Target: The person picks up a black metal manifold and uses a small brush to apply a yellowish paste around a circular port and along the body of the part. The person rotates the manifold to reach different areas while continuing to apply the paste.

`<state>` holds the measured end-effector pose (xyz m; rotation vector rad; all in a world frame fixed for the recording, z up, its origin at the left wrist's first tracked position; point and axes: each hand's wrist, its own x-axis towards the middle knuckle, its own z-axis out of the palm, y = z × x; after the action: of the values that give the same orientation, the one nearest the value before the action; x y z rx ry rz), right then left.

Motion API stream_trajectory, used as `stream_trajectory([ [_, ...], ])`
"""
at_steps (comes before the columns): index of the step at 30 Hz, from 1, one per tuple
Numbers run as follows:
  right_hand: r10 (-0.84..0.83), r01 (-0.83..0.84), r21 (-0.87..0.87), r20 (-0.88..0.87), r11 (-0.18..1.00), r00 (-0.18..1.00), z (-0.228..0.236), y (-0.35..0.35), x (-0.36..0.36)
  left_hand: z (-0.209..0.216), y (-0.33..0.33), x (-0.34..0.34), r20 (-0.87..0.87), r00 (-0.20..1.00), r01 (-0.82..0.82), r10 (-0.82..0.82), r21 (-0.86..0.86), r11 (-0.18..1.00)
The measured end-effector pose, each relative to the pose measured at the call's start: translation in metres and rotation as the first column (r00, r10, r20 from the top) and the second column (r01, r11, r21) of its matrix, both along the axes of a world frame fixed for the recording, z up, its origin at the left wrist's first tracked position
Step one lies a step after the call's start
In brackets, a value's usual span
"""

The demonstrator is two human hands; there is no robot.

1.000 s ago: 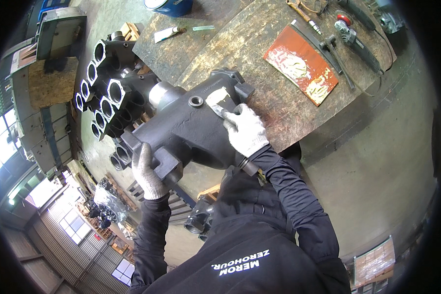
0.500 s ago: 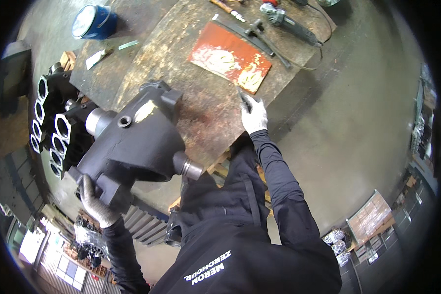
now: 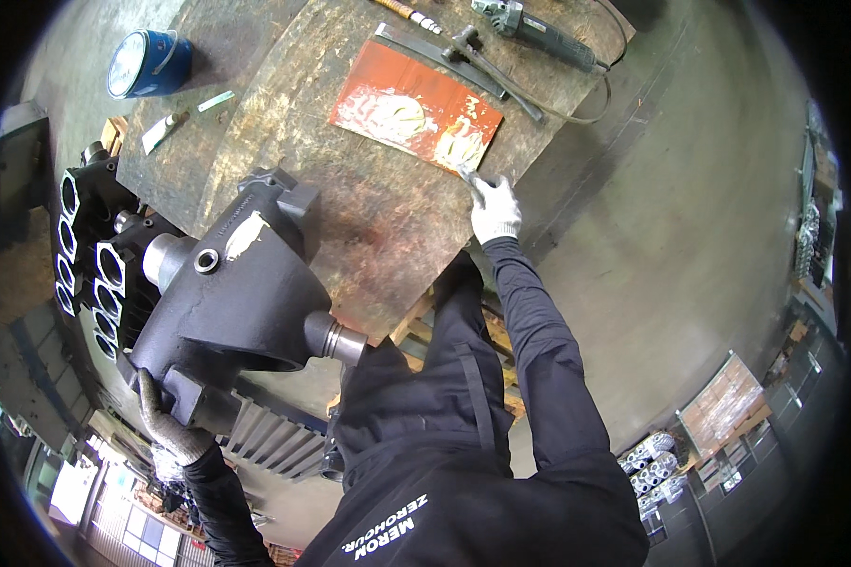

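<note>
A large black metal casting (image 3: pixel 246 312) with bare, turned stubs lies at the left, partly on the worktable. A pale cream patch of putty (image 3: pixel 248 234) shows on its upper surface. My gloved left hand (image 3: pixel 168 420) grips the block-like near end of the casting, fingers wrapped over its edge. At the table's right edge, my gloved right hand (image 3: pixel 495 210) is closed on a small, thin scraper (image 3: pixel 469 177), mostly covered by the fingers. The scraper's tip reaches the near corner of a red board (image 3: pixel 369 80) smeared with cream putty.
Beyond the board are a hammer (image 3: pixel 465 42), an angle grinder (image 3: pixel 544 36) with its cord, and a metal bar. A tube (image 3: pixel 160 134) lies on the worktable (image 3: pixel 284 123) at left, near a blue bucket (image 3: pixel 149 64). More black castings (image 3: pixel 113 269) stand at far left.
My right hand and scraper have come to the red board's near corner. The view has shifted, so the casting, board and table appear farther left. My left hand keeps its grip.
</note>
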<state>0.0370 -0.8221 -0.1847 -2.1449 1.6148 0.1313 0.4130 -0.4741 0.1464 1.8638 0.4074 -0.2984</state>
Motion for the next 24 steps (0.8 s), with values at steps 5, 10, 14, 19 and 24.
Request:
stream_trajectory([
  [5,-0.163,0.161,0.039,0.045,0.986,0.986,0.002,0.005,0.000,0.001,-0.007,-0.006,0.011,1.000,0.019,-0.019,-0.015,1.000],
  [10,-0.220,0.213,0.068,0.132,0.975,0.966,0.006,0.024,0.016,0.004,-0.013,-0.008,0.022,0.999,0.021,-0.023,0.099,0.995],
  [14,-0.356,0.346,0.085,0.204,0.934,0.912,0.004,0.035,0.018,0.005,-0.019,-0.011,-0.018,1.000,-0.022,0.022,0.019,1.000],
  [19,-0.531,0.491,0.203,0.310,0.847,0.788,-0.031,0.051,0.039,0.007,-0.025,-0.014,-0.012,1.000,0.029,-0.029,0.014,0.999],
  [24,-0.722,0.588,0.430,0.508,0.685,0.470,-0.059,0.067,0.060,0.008,-0.025,-0.012,-0.026,0.999,0.033,-0.034,-0.007,0.999],
])
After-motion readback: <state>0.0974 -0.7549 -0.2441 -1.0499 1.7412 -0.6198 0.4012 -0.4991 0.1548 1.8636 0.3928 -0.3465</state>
